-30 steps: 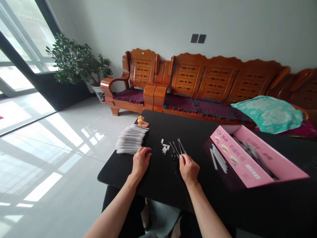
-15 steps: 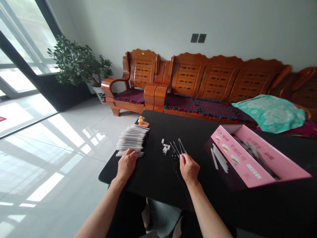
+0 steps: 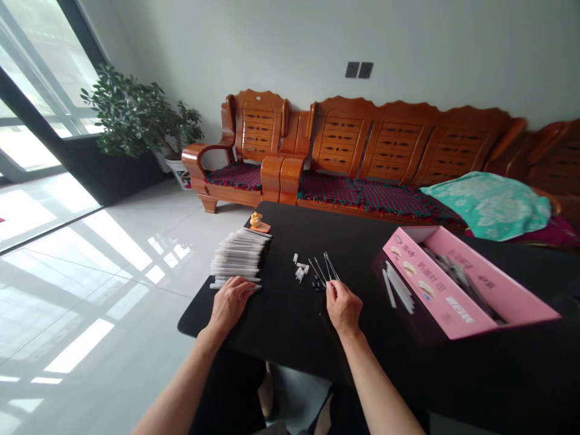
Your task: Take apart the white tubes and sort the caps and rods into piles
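My left hand point(image 3: 230, 300) has its fingers closed over a white pen barrel point(image 3: 218, 284) with a dark end, at the near end of a row. Just beyond it, several like white pen barrels point(image 3: 238, 257) lie side by side, their black ends to the right. My right hand point(image 3: 344, 307) pinches several thin pen refills point(image 3: 329, 266), which fan out away from me. To their left lie small white caps point(image 3: 301, 271). Small black pieces point(image 3: 316, 283) sit close to the right fingertips, partly hidden by the refills.
A pink box point(image 3: 435, 287) with dark contents stands on the black table point(image 3: 290, 326), several white tubes point(image 3: 399, 287) beside it. An orange figurine point(image 3: 257, 221) sits at the far left corner. Behind are a wooden sofa point(image 3: 344, 139) and a potted plant point(image 3: 136, 115).
The near pen barrel under my left hand has come slightly toward me, away from the row. My right hand keeps its hold on the refills. The whole view has shifted a little.
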Demonstrator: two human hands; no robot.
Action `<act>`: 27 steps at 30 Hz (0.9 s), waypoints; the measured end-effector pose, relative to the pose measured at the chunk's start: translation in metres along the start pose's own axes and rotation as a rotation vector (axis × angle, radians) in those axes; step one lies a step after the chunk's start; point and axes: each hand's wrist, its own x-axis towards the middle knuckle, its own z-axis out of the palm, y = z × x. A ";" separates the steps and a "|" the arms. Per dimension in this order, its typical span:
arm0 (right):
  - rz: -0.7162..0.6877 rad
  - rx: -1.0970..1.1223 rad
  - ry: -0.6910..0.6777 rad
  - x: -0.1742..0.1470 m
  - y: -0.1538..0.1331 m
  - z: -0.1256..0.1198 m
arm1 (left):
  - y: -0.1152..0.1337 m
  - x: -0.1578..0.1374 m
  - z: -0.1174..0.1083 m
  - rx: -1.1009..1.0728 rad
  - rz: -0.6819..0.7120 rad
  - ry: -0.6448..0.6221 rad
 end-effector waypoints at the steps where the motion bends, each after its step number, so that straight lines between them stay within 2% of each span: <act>1: 0.002 0.003 -0.001 0.000 0.000 0.000 | 0.000 0.000 -0.001 0.004 -0.007 -0.007; 10: 0.003 0.003 -0.004 0.001 0.000 0.000 | 0.000 -0.002 -0.006 0.032 0.038 -0.112; 16: 0.001 0.011 -0.006 0.001 -0.001 -0.001 | 0.007 -0.003 -0.012 0.060 -0.016 -0.129; 22: 0.002 0.048 -0.014 0.001 -0.001 -0.001 | 0.035 0.013 -0.024 -0.086 -0.001 -0.073; 24: -0.013 0.078 -0.022 0.001 -0.001 -0.001 | 0.050 0.024 -0.020 -0.193 0.045 -0.067; 27: -0.050 0.131 -0.052 0.000 -0.003 -0.003 | 0.074 0.041 -0.001 -0.327 0.120 -0.075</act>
